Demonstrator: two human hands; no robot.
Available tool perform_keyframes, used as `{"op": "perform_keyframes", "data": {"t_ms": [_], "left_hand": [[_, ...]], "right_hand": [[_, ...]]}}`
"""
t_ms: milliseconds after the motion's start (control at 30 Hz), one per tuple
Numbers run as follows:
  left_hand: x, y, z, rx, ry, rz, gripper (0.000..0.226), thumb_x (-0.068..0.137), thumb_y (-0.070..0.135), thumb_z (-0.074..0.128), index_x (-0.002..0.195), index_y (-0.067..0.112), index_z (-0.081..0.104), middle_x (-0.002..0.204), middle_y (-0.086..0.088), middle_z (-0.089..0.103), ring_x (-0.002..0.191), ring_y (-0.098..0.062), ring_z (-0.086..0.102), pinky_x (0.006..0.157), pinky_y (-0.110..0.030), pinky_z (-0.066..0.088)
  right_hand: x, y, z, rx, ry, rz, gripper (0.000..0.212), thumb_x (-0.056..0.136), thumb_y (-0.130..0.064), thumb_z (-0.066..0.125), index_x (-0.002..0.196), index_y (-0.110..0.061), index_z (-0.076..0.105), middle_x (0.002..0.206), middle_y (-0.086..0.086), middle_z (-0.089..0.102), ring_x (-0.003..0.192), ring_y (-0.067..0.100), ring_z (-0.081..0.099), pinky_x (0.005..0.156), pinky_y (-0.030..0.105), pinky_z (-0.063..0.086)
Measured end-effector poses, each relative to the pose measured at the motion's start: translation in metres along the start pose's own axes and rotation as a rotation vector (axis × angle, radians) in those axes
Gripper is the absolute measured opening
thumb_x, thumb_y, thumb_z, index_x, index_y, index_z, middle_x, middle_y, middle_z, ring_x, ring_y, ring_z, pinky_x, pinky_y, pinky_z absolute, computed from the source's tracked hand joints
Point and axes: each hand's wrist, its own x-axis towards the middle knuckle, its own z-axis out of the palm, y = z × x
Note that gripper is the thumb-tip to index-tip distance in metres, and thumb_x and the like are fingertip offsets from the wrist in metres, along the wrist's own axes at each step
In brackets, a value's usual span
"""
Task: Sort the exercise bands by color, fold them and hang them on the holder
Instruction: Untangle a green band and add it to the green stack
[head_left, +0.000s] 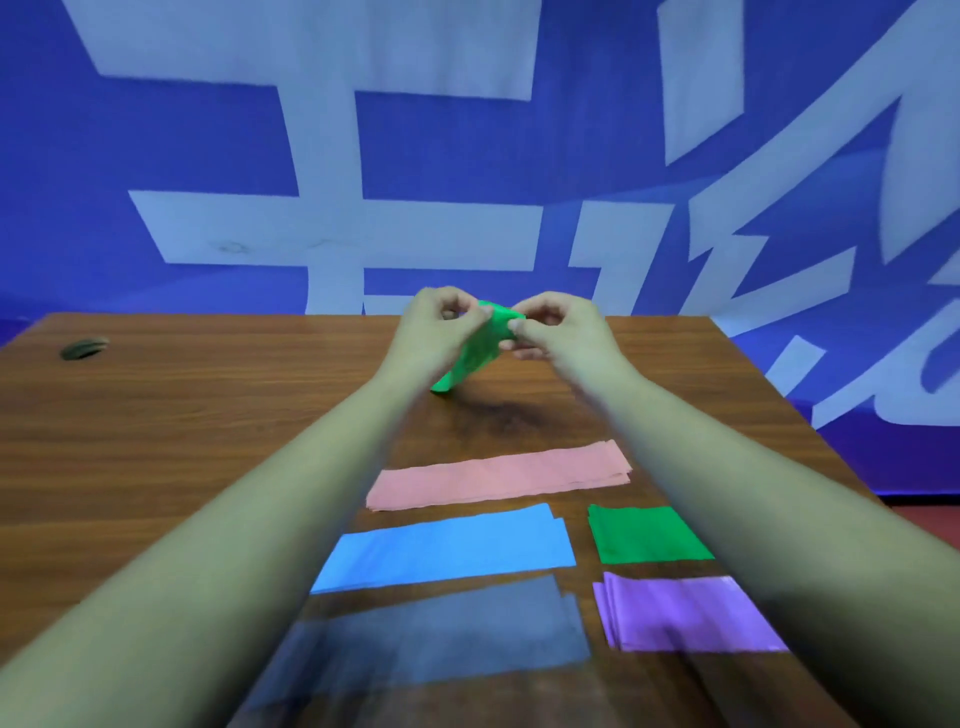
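left grip (441, 322) and right grip (556, 325) are both raised over the far edge of the table (182, 415), about mid-width. fingers curled, each pinching the top of the bright green band (470, 364) between thumb and fingertips. that band is thin glossy sheet, bunched and creased, hanging down-left from the pinch; can't tell if its lower end touches the tabletop. table is rectangular, dark wood-grain laminate. on the near half, in a column: pink band (498, 475), a long flat matte strip with layered edges at its right end; just nearer, blue band (447, 548), a long flat rectangle stepped at its right end; nearest the near edge, dark grey band (431, 634), long, blurred. toward the right edge: folded green band (647, 535), a short near-square, and just nearer it purple band (685, 613), folded short, slight sheen, layers showing on its left side. dark oval grommet (83, 348) near the far left corner. behind the table, blue banner (156, 156) with big white characters.
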Motion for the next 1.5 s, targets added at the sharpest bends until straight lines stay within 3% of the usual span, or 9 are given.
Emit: {"op": "perform_keyframes", "data": {"t_ms": [133,267,433,667,800,933,1033,1267,1500], "left_hand": [[-0.017,0.040,-0.023,-0.057,0.040,0.052,0.012,0.088,0.022,0.069,0.077,0.022,0.066,0.099,0.008,0.066,0.092,-0.002,0.059,0.086,-0.011,0.042],[-0.038,0.075,-0.040,-0.158,0.008,0.078,0.014,0.087,0.025,0.069,0.074,0.022,0.067,0.074,0.004,0.066,0.072,-0.010,0.059,0.073,-0.028,0.047],[-0.064,0.108,-0.050,-0.266,0.022,0.029,0.019,0.091,0.024,0.066,0.073,0.019,0.065,0.075,-0.001,0.066,0.072,-0.014,0.061,0.068,-0.028,0.051],[-0.087,0.126,-0.056,-0.280,-0.001,0.017,0.017,0.091,0.023,0.065,0.078,0.013,0.065,0.078,-0.008,0.064,0.073,-0.020,0.058,0.069,-0.035,0.047],[-0.099,0.132,-0.055,-0.328,-0.056,0.013,0.018,0.094,0.026,0.062,0.088,0.010,0.068,0.077,-0.006,0.064,0.066,-0.019,0.057,0.064,-0.031,0.045],[-0.106,0.134,-0.051,-0.490,-0.169,-0.012,0.007,0.089,0.016,0.061,0.096,0.016,0.058,0.078,-0.004,0.061,0.054,-0.010,0.053,0.056,-0.025,0.037],[-0.108,0.127,-0.047,-0.437,-0.204,0.040,0.025,0.078,0.023,0.067,0.101,0.023,0.057,0.082,0.000,0.067,0.069,-0.013,0.059,0.063,-0.029,0.042],[-0.108,0.129,-0.033,-0.341,-0.096,0.105,0.011,0.092,0.024,0.066,0.083,0.018,0.066,0.080,-0.004,0.066,0.071,-0.013,0.058,0.060,-0.025,0.043],[-0.113,0.120,-0.017,-0.318,-0.272,-0.004,0.038,0.068,0.054,0.076,0.092,0.024,0.067,0.093,-0.007,0.074,0.083,-0.022,0.068,0.078,-0.040,0.051]], "right_hand": [[-0.027,-0.046,-0.007,0.106,-0.014,-0.078,0.020,0.089,0.007,0.059,0.102,-0.008,0.060,0.081,0.015,0.062,0.059,0.017,0.067,0.064,0.028,0.057],[-0.056,-0.083,-0.015,0.073,-0.041,-0.170,0.023,0.089,0.006,0.058,0.105,-0.011,0.061,0.078,0.011,0.063,0.065,0.021,0.065,0.071,0.032,0.056],[-0.085,-0.110,-0.021,-0.074,-0.138,-0.268,0.020,0.085,-0.005,0.072,0.102,-0.013,0.065,0.090,0.010,0.068,0.077,0.019,0.066,0.074,0.031,0.058],[-0.108,-0.124,-0.023,-0.480,-0.019,-0.419,0.023,0.082,-0.016,0.074,0.103,-0.020,0.068,0.091,-0.005,0.066,0.062,0.011,0.054,0.068,0.032,0.052],[-0.116,-0.127,-0.025,-0.479,0.001,-0.379,0.010,0.088,-0.016,0.066,0.098,-0.016,0.069,0.080,0.008,0.070,0.068,0.022,0.066,0.069,0.038,0.054],[-0.125,-0.134,-0.031,-0.104,0.038,-0.198,0.015,0.093,-0.007,0.059,0.106,-0.003,0.065,0.067,0.010,0.062,0.054,0.016,0.060,0.055,0.030,0.048],[-0.130,-0.133,-0.036,0.047,-0.020,-0.096,0.016,0.094,-0.008,0.058,0.107,0.000,0.064,0.068,0.012,0.061,0.055,0.018,0.058,0.057,0.029,0.048],[-0.137,-0.128,-0.046,-0.112,-0.121,-0.092,0.031,0.089,-0.033,0.069,0.102,-0.005,0.067,0.085,0.011,0.068,0.066,0.018,0.065,0.059,0.027,0.050],[-0.134,-0.119,-0.063,-0.033,-0.059,-0.081,0.007,0.093,-0.012,0.064,0.094,-0.005,0.065,0.075,0.006,0.065,0.058,0.011,0.063,0.063,0.034,0.056]]}}
